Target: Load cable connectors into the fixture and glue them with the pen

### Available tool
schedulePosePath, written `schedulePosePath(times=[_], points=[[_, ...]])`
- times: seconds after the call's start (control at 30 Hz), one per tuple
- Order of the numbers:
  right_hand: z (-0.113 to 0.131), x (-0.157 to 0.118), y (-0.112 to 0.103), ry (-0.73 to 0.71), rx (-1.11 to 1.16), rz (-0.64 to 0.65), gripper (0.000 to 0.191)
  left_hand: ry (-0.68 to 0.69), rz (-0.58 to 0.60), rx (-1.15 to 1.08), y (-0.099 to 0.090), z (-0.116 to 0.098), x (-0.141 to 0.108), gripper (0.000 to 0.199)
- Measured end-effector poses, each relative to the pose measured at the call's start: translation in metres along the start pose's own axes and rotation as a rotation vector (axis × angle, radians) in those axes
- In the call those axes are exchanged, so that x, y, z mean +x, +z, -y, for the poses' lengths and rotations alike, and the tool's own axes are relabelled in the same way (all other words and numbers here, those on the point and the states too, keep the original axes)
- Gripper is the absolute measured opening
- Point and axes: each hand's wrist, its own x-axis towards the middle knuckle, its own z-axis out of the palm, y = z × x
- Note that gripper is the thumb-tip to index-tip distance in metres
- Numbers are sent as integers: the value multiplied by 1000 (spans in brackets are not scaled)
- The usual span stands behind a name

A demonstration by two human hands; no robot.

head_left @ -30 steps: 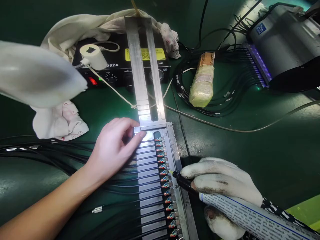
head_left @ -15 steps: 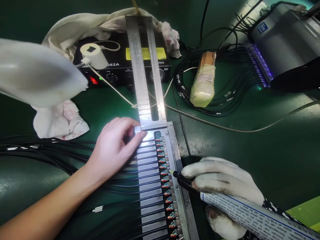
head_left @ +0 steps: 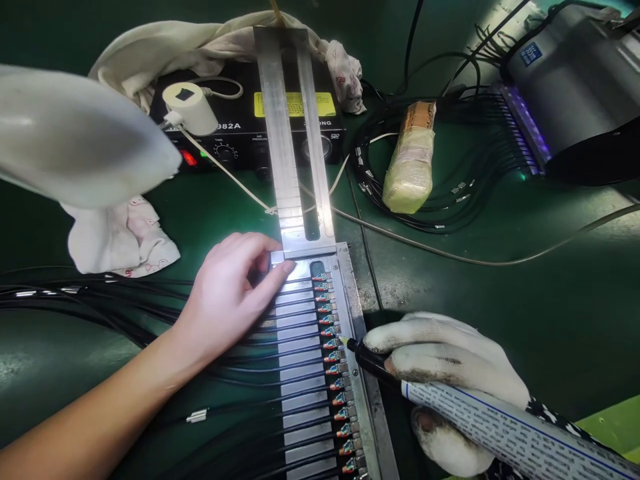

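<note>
A long metal fixture holds a row of black cables, whose stripped coloured wires end at small metal connectors. My bare left hand grips the fixture's far left edge, thumb on top and fingers curled at the side. In my right hand, which wears a white glove with stained fingertips, is a glue dispensing syringe with a printed grey barrel and a black front end. Its thin yellowish tip is at one of the middle connectors; whether it touches cannot be told.
A slotted metal bar extends from the fixture over a black dispenser box. At left are a white lamp head and cloth. A wrapped block lies on cables near a grey machine with violet light.
The whole view has shifted slightly. The syringe tip has moved very slightly away along the row; the left hand keeps its hold on the fixture.
</note>
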Motion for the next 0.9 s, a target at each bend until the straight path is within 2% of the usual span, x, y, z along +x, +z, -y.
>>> schedulePosePath(times=[0.9], points=[[0, 7, -2, -11, -44, 27, 13, 9, -9, -6, 0, -1, 0, 23]])
